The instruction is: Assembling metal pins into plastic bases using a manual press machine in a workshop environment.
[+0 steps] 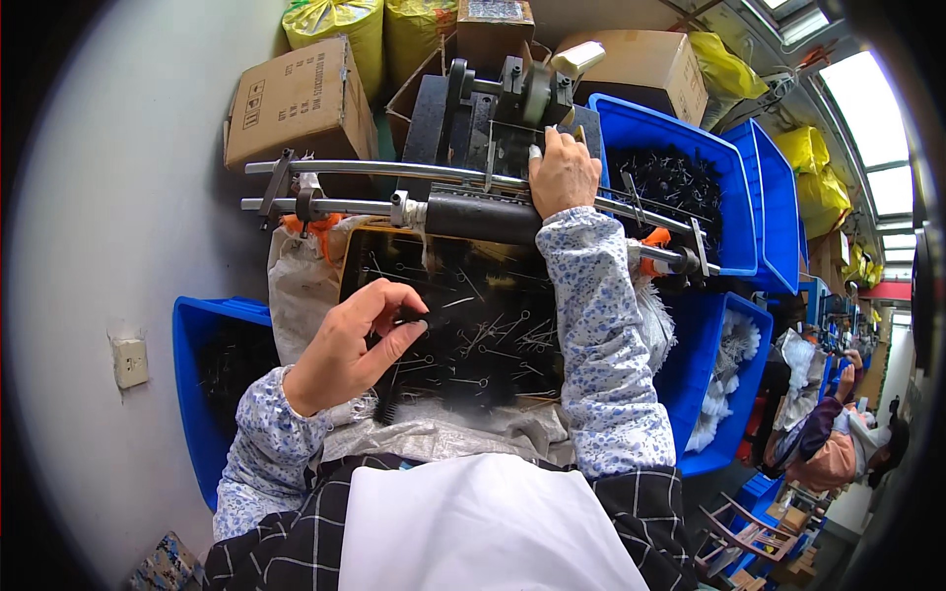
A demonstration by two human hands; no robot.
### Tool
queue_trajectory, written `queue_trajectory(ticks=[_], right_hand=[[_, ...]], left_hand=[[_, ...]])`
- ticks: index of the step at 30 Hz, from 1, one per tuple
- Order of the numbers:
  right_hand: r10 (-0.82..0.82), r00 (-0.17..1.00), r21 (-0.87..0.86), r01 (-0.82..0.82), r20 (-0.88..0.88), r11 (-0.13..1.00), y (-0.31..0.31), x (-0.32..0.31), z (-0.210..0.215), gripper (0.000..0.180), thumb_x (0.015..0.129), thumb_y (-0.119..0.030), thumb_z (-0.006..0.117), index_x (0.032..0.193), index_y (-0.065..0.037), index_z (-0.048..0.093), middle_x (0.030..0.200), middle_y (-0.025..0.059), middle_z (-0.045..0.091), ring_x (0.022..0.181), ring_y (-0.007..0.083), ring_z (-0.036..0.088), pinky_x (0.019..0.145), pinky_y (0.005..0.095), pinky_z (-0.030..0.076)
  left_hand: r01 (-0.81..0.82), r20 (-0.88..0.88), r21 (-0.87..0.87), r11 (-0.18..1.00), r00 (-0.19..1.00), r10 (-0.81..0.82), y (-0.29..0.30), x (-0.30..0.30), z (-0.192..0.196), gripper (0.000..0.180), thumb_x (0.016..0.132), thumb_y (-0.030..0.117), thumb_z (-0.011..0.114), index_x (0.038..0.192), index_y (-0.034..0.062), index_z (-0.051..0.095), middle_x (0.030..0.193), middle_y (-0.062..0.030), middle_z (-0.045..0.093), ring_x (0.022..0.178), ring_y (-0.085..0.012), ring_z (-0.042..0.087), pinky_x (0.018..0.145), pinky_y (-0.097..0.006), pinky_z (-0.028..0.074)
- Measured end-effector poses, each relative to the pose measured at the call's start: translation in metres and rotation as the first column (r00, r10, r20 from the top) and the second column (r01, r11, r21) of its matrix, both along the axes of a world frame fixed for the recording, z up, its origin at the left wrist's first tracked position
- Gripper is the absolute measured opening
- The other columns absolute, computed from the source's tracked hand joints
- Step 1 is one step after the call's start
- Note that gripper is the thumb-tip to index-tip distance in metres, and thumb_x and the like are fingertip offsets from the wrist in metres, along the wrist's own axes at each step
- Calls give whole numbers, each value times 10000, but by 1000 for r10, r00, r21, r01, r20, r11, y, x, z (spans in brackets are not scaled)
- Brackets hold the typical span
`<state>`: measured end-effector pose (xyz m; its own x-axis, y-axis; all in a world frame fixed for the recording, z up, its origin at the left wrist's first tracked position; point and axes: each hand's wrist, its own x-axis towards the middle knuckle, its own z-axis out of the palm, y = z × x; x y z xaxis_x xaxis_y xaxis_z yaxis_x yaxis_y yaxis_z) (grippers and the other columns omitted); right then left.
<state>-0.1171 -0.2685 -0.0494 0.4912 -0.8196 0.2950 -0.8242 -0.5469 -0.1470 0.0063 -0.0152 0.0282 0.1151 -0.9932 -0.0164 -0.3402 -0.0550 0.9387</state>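
My left hand [360,340] is closed in a pinch above a dark tray [350,266]. Between its thumb and index finger is a small black bristle brush [407,315]; another dark bristly length [387,396] shows below the palm, and I cannot tell whether the hand holds it too. Several thin wire pieces with looped ends [483,350] lie scattered in the tray. Further ahead, my right hand [567,172] reaches over a black roller [478,215] to a bench machine [532,94]. Its fingertips are drawn together by the machine's wheel; what they grip is hidden.
Two metal rails [374,169] cross in front of the machine. A blue bin [734,187] of black brushes stands right, another blue bin [724,424] with white tufts nearer, and a dark-filled blue bin [187,364] left. Cartons [296,103] stand behind. A co-worker [828,443] sits far right.
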Motion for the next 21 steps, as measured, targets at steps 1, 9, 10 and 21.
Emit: queue_trajectory(ticks=[1, 9, 10, 21], right_hand=[[0, 1000, 1, 0, 1, 1000, 0, -1, 0, 280, 800, -221, 581, 1015, -42, 579, 954, 90, 609, 917, 239, 574, 774, 387, 410], [-35, 997, 62, 39, -75, 997, -31, -53, 0, 362, 806, -282, 560, 1120, -102, 567, 1013, 106, 611, 970, 290, 555, 799, 418, 416], [-16, 998, 64, 19, -53, 998, -37, -58, -1, 361, 805, -291, 564, 1114, -104, 572, 1005, 113, 612, 967, 305, 558, 806, 415, 426], [-179, 979, -151, 164, -96, 975, -86, -118, 48, 238, 848, -209, 513, 1055, -130, 598, 1013, 142, 593, 860, 309, 607, 754, 402, 484]], left_hand=[[5, 8, -13, 1000, 1000, -5, 1, -1, -1, 151, 836, 87, 594, 961, 25, 535, 805, -18, 491, 649, -69, 457, 585, -200, 398], [-94, -57, -11, 996, 994, 93, 5, 4, -5, 156, 848, 91, 574, 986, 32, 529, 811, -20, 507, 696, -85, 463, 645, -213, 407], [-104, -53, -24, 994, 993, 103, 4, 4, -6, 159, 853, 98, 567, 992, 32, 528, 811, -21, 508, 713, -90, 463, 664, -218, 407], [-60, -141, -89, 994, 989, 48, -13, 3, -18, 134, 836, 86, 599, 939, 20, 547, 792, -29, 554, 714, -95, 497, 668, -225, 424]])
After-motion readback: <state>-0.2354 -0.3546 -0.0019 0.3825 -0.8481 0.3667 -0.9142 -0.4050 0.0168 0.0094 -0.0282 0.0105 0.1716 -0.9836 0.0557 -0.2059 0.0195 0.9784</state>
